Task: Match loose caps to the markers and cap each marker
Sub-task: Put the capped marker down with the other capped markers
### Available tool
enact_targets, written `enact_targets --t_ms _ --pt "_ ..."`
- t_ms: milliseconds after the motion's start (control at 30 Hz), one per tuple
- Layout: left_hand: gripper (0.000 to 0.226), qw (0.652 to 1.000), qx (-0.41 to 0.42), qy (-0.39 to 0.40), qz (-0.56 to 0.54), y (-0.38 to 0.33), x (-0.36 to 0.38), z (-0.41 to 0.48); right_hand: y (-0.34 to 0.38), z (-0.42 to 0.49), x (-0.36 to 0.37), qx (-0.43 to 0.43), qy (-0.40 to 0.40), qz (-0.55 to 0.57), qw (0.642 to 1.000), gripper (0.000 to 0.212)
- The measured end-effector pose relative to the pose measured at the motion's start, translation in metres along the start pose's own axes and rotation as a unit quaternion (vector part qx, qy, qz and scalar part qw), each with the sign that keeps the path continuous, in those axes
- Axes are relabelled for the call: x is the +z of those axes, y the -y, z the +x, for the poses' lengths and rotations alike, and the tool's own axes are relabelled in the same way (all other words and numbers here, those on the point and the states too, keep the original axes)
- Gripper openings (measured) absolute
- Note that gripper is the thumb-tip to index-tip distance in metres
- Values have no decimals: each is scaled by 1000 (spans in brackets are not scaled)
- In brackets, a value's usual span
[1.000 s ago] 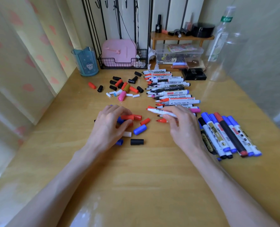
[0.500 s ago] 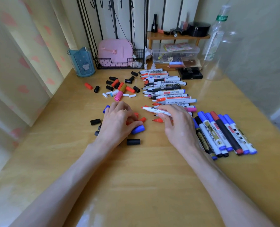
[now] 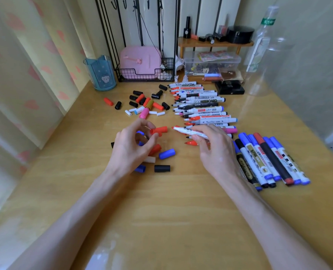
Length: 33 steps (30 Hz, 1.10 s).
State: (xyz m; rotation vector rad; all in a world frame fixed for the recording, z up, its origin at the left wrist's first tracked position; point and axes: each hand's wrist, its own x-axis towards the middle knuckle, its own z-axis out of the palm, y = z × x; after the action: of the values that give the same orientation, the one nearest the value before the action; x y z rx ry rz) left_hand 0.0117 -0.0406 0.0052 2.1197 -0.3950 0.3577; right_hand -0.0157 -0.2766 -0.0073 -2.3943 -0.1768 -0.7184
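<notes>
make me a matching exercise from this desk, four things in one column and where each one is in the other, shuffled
Things:
1. red cap
2. red-tipped marker
3. black cap
4. blue cup

Places:
A. far left corner of the desk, beside the wire basket
B. pinched in the left hand
C. lying loose on the desk, nearest the person
D. held in the right hand, tip pointing left

Pairs: 1-B, 2-D, 3-C, 4-A

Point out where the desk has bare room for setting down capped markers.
Bare wood nearest the person, between the forearms, and left of the left hand. Crowded: loose caps, uncapped marker row, capped markers.
</notes>
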Motion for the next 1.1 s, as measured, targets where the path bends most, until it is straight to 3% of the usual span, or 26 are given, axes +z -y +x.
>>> enact_targets --t_ms 300,433,567,800,1100 --pt "11 989 -13 64 -129 -2 2 -6 3 -1 -1 -17 2 35 999 20" --pt "23 996 34 51 -63 2 3 -7 7 -1 -3 -36 11 60 998 21" --pt "30 994 -20 58 -95 7 5 -6 7 -1 -2 -52 28 57 997 26" --pt "26 998 33 46 -21 9 6 -7 5 0 -4 -57 23 43 997 28" --pt "31 998 21 49 -20 5 4 -9 4 0 -3 -62 15 37 997 29"
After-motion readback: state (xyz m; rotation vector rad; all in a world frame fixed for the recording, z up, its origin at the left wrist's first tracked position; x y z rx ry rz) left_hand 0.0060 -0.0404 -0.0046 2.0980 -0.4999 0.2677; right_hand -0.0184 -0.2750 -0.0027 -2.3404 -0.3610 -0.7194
